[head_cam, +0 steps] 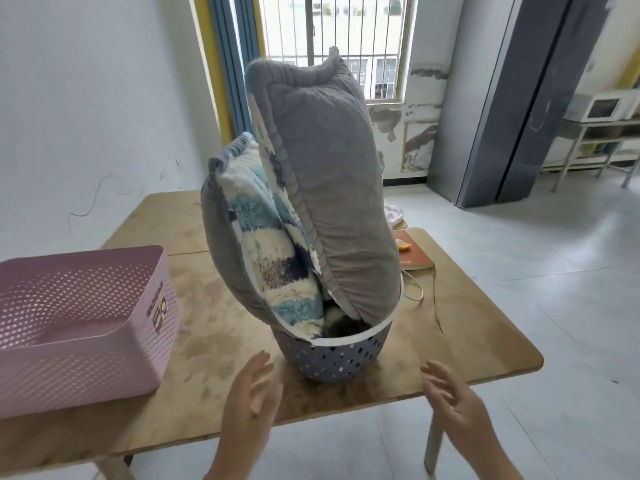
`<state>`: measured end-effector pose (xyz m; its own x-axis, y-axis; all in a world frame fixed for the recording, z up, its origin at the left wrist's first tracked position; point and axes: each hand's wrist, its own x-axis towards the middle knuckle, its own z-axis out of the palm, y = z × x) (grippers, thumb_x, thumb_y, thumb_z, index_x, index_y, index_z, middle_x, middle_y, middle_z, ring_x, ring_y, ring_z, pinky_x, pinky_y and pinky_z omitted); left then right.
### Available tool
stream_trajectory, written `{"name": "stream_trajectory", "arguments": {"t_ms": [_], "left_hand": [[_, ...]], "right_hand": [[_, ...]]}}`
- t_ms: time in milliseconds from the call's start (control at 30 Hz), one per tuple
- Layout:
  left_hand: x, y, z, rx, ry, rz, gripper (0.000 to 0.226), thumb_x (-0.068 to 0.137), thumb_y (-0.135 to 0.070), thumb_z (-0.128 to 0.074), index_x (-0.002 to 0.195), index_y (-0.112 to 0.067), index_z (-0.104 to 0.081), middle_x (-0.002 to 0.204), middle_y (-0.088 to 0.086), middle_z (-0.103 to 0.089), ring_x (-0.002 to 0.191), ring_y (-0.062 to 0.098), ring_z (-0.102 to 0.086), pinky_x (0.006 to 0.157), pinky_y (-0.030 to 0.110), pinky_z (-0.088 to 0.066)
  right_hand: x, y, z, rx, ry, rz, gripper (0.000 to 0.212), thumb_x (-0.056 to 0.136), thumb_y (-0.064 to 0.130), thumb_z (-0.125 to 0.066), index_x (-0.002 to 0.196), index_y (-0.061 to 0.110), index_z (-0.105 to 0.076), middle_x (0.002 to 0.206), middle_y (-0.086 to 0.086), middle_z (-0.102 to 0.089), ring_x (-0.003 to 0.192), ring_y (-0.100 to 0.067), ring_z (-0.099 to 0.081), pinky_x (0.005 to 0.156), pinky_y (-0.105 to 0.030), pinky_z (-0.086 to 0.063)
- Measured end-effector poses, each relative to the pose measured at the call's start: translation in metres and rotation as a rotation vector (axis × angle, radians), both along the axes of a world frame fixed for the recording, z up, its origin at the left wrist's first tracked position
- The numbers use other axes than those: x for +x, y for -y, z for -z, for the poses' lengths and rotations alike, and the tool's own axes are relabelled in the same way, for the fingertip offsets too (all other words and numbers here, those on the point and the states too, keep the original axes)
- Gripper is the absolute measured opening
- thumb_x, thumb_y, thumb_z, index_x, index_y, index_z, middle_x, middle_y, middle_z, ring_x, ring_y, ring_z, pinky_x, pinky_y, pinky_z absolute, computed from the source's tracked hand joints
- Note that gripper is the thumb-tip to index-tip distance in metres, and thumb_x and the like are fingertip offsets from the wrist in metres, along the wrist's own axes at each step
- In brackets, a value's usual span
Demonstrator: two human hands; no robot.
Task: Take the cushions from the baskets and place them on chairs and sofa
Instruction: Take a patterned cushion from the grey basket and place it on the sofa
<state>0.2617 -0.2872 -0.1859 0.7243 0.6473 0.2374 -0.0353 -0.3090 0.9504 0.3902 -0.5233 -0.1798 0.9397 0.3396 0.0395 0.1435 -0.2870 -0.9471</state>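
A round grey perforated basket (334,358) with a white rim stands near the front edge of a wooden table (214,327). Two cushions stick up out of it. The taller one (332,188) shows its grey back. The shorter one (263,251), to its left, shows a blue, white and navy fluffy face. My left hand (251,400) is open just in front of the basket on its left. On the basket's right my right hand (453,403) is open too. Neither hand touches anything.
A pink perforated rectangular basket (79,327) sits on the table's left, with nothing inside. An orange-brown book (414,251) and a cord lie behind the grey basket. A tall grey fridge (502,98) stands at the right, a barred window behind. Tiled floor spreads to the right.
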Motion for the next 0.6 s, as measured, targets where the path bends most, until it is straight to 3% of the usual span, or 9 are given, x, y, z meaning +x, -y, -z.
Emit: {"name": "stream_trajectory", "arguments": {"t_ms": [67,133,200,267,333,400,467,533,600], "left_hand": [[0.020,-0.007,-0.040,0.165,0.177,-0.163,0.049,0.064,-0.066,-0.056,0.110,-0.051,-0.045,0.113,-0.032,-0.051,0.104,-0.013,-0.050,0.085,0.003,-0.042],[0.038,-0.013,-0.077,0.343,0.304,-0.338,0.054,0.072,-0.056,-0.053,0.119,-0.032,-0.040,0.117,-0.038,-0.043,0.111,-0.010,-0.044,0.094,0.008,-0.038],[0.057,-0.019,-0.114,0.517,0.347,-0.470,0.053,0.074,-0.040,-0.051,0.119,-0.016,-0.036,0.124,-0.013,-0.044,0.117,0.011,-0.043,0.100,0.024,-0.038],[0.077,-0.027,-0.144,0.597,0.284,-0.565,0.051,0.075,-0.037,-0.046,0.119,-0.014,-0.038,0.129,0.012,-0.044,0.119,0.030,-0.042,0.101,0.040,-0.038],[0.093,-0.036,-0.167,0.551,0.242,-0.577,0.054,0.077,-0.041,-0.043,0.124,-0.015,-0.040,0.134,0.015,-0.043,0.123,0.032,-0.042,0.103,0.044,-0.037],[0.108,-0.045,-0.180,0.542,0.211,-0.543,0.051,0.081,-0.032,-0.052,0.128,-0.020,-0.036,0.134,0.008,-0.044,0.114,0.033,-0.050,0.093,0.050,-0.047],[0.117,-0.050,-0.184,0.481,0.148,-0.544,0.057,0.084,-0.017,-0.056,0.133,-0.026,-0.029,0.122,0.006,-0.050,0.089,0.034,-0.059,0.070,0.046,-0.053],[0.120,-0.050,-0.184,0.442,0.110,-0.562,0.064,0.086,-0.015,-0.053,0.139,-0.024,-0.020,0.107,0.014,-0.057,0.068,0.031,-0.056,0.056,0.035,-0.046],[0.118,-0.047,-0.183,0.445,0.077,-0.531,0.062,0.088,-0.018,-0.050,0.140,-0.023,-0.017,0.099,0.015,-0.059,0.058,0.026,-0.053,0.050,0.031,-0.041]], "right_hand": [[0.042,-0.027,-0.038,0.031,0.176,-0.051,0.055,0.053,0.074,-0.058,0.098,0.043,-0.049,0.103,0.020,-0.057,0.097,-0.003,-0.060,0.075,-0.001,-0.044],[0.074,-0.057,-0.078,0.071,0.361,-0.115,0.071,0.054,0.076,-0.054,0.112,0.036,-0.046,0.112,0.023,-0.050,0.106,-0.001,-0.054,0.088,-0.014,-0.042],[0.100,-0.085,-0.110,0.085,0.482,-0.176,0.083,0.056,0.062,-0.056,0.127,0.022,-0.040,0.126,0.015,-0.043,0.119,-0.010,-0.043,0.098,-0.025,-0.036],[0.122,-0.112,-0.130,0.054,0.522,-0.223,0.100,0.051,0.062,-0.056,0.136,0.016,-0.028,0.142,0.005,-0.031,0.132,-0.012,-0.029,0.106,-0.029,-0.028],[0.134,-0.137,-0.137,0.006,0.490,-0.261,0.114,0.048,0.065,-0.059,0.141,0.018,-0.014,0.151,-0.003,-0.018,0.139,-0.017,-0.017,0.114,-0.034,-0.021],[0.136,-0.156,-0.134,-0.052,0.453,-0.292,0.116,0.056,0.058,-0.069,0.143,0.016,-0.005,0.154,-0.007,-0.009,0.142,-0.020,-0.008,0.114,-0.034,-0.013],[0.137,-0.164,-0.126,-0.100,0.448,-0.253,0.110,0.064,0.053,-0.068,0.143,0.015,-0.002,0.154,-0.009,-0.006,0.142,-0.022,-0.006,0.114,-0.034,-0.012],[0.137,-0.164,-0.119,-0.136,0.474,-0.198,0.110,0.062,0.062,-0.063,0.143,0.012,-0.007,0.153,-0.012,-0.012,0.140,-0.026,-0.013,0.113,-0.037,-0.016],[0.134,-0.167,-0.118,-0.164,0.516,-0.158,0.116,0.052,0.081,-0.044,0.138,0.005,-0.024,0.143,-0.017,-0.032,0.132,-0.032,-0.029,0.107,-0.041,-0.028]]}}
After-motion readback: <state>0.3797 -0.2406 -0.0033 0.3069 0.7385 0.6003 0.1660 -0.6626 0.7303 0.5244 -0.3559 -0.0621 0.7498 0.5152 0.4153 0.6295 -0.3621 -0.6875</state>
